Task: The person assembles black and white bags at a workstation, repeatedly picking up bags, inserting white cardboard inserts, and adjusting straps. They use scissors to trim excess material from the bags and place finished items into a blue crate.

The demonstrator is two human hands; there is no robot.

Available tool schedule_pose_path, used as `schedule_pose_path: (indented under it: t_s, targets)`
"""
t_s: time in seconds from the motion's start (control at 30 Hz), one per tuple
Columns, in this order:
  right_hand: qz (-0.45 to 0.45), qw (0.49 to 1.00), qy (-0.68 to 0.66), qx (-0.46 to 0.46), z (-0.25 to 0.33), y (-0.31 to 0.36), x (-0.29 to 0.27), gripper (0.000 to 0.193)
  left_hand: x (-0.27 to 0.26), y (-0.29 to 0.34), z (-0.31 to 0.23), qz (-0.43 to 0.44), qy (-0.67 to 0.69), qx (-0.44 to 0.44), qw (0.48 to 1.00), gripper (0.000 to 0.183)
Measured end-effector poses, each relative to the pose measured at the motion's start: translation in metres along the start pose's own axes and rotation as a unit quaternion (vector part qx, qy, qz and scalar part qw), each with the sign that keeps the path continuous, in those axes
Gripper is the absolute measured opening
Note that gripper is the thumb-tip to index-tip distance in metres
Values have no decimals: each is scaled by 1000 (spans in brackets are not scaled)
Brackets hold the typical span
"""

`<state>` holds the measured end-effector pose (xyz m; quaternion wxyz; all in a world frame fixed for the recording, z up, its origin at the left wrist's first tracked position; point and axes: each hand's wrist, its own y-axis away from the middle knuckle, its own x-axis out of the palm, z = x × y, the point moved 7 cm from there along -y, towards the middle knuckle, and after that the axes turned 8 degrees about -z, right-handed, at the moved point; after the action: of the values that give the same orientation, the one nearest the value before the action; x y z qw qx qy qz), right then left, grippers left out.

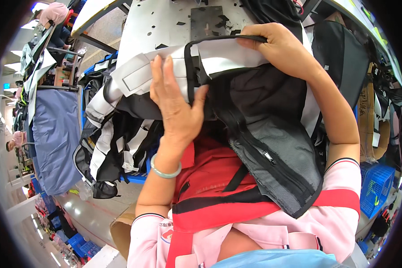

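Note:
Before me is a partly sewn black bag piece with white backing, black binding and a grey mesh panel with a zipper. My right hand pinches its bound upper edge between thumb and fingers. The mesh panel hangs down over my lap, its zipper pull showing near the middle. Flat against the white backing on the left side lies my left hand, fingers stretched out and thumb apart. Folds of black cloth hide part of the piece's underside.
Dark fabric scraps lie on the white tabletop ahead. A blue crate to the left holds a heap of black-and-white bag pieces. Blue-grey cloth hangs farther left. At right are a cardboard box and a blue basket.

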<state>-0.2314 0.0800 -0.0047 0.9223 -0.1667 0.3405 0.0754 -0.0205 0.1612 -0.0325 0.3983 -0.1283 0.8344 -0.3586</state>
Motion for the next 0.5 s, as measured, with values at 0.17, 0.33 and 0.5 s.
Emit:
schedule_pose_path:
  t_s: [0.17,0.33,0.5]
  targets:
    - [18,1000,-15,-8,10,7,8,31,-17,-11,36,-9,6,32,999,34]
    - [17,995,-85,46,-13,-5,0,29,-8,-56,46,83,191,-146,967,15]
    - [6,986,-136,92,-40,-23,-5,41,20,-88,53,125,330,-194,915,28]
